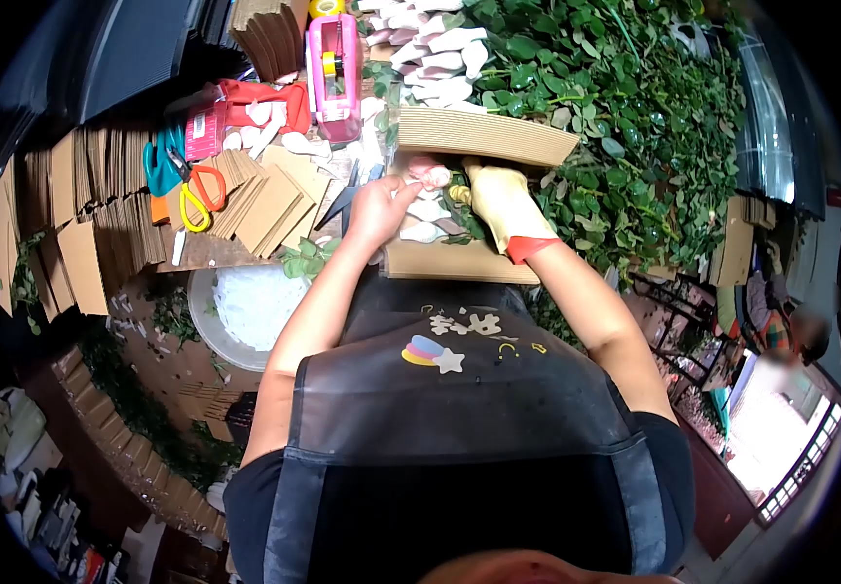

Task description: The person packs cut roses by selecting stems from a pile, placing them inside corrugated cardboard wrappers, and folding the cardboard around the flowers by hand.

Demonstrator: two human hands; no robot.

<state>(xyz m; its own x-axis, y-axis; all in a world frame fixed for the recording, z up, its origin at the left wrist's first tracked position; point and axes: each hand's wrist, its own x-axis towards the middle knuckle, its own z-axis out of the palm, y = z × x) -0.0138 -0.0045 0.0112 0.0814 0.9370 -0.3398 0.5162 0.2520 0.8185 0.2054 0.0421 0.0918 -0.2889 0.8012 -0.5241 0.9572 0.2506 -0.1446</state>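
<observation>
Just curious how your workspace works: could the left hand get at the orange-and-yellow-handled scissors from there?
Probably yes: the scissors lie off to its side, handles uncovered, with mostly flat cardboard pieces between, though the left hand is at the pink flower.

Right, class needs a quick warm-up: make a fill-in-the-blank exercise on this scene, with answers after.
1. The gloved hand is the person's ____ hand.
2. The tape dispenser has a ____ body.
3. The scissors have one orange handle and one ____ handle.
4. On the apron, coloured stripes end at a white ____.

Missing words: right; pink; yellow; star.
</observation>
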